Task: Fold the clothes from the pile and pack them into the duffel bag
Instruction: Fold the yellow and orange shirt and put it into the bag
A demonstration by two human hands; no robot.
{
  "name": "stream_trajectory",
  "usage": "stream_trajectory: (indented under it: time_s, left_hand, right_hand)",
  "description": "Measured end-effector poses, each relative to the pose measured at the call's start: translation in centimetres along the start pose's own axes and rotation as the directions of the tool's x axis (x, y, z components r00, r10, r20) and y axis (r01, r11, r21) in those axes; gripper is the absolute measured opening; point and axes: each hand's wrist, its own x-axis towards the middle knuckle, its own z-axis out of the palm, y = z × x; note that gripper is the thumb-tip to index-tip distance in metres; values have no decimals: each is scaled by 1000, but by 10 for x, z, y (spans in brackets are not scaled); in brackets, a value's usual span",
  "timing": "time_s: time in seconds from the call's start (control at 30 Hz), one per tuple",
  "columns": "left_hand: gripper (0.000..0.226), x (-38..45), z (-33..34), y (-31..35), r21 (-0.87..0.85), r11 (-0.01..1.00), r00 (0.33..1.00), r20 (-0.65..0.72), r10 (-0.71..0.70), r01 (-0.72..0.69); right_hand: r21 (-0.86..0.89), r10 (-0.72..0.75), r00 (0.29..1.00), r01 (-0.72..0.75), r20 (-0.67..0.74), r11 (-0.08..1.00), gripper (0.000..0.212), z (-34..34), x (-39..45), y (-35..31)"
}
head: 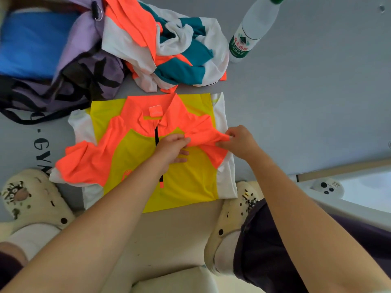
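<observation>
Two cream clogs frame the near floor, and at far left the purple duffel bag lies open with a blue garment inside, the pile of clothes touching its right side. Spread flat between the clogs, the yellow-and-orange jersey has its right sleeve pinched at one end by the left hand, thumb and fingers closed on the fabric. At the sleeve's other end the right hand grips with curled fingers, and a water bottle lies at far right beside the pile.

The grey floor carries a spread jersey, clothes pile, purple duffel bag and water bottle.
</observation>
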Motion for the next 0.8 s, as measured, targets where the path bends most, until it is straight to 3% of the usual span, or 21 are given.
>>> stream_trajectory:
  time_s: [0.07,0.13,0.2,0.23,0.27,0.3,0.33,0.4,0.47,0.57,0.63,0.73,0.8]
  left_hand:
    - [6,0,-3,10,-12,1000,1000,14,17,-17]
    - [5,0,-4,19,-42,999,999,49,18,-16]
    - [4,0,-3,25,-66,998,997,70,25,-20]
    - [4,0,-2,25,-65,997,997,63,41,-37]
    - [6,0,-1,23,-54,997,997,49,63,-61]
    - [11,0,-1,19,-34,996,996,34,81,-80]
    - [18,-1,-1,14,1,997,996,17,83,-83]
    - [36,-2,-3,3,122,991,997,-44,60,-54]
    - [45,-1,-6,-6,226,973,989,-123,81,-52]
    - [48,-3,-11,-14,323,938,972,-146,182,-127]
    - [44,-7,-18,-20,432,890,966,-131,222,-146]
    - [21,-7,-31,-24,578,810,966,-134,221,-105]
    - [12,-5,-36,-21,574,814,975,-119,187,-86]
  right_hand:
    - [146,-6,999,-1,46,989,23,-12,-6,-2]
    - [229,-69,932,-15,355,973,19,-22,-15,-11]
    - [250,-127,660,-95,740,964,21,-25,-23,-23]
    - [249,-138,523,-148,841,957,26,-26,-26,-27]
    - [251,-141,461,-186,876,950,29,-25,-28,-31]
    - [261,-137,493,-192,859,946,29,-24,-28,-35]
    - [269,-119,596,-170,794,948,28,-23,-26,-38]
    - [236,-52,835,-94,547,967,23,-21,-18,-39]
    - [144,-44,954,1,297,990,22,-18,-8,-36]
    - [73,-97,984,87,147,993,33,-11,4,-35]
    - [20,-138,981,136,140,990,39,-4,10,-37]
    - [-106,-158,975,175,154,979,39,5,20,-38]
    - [-202,-156,979,181,134,963,32,9,25,-39]
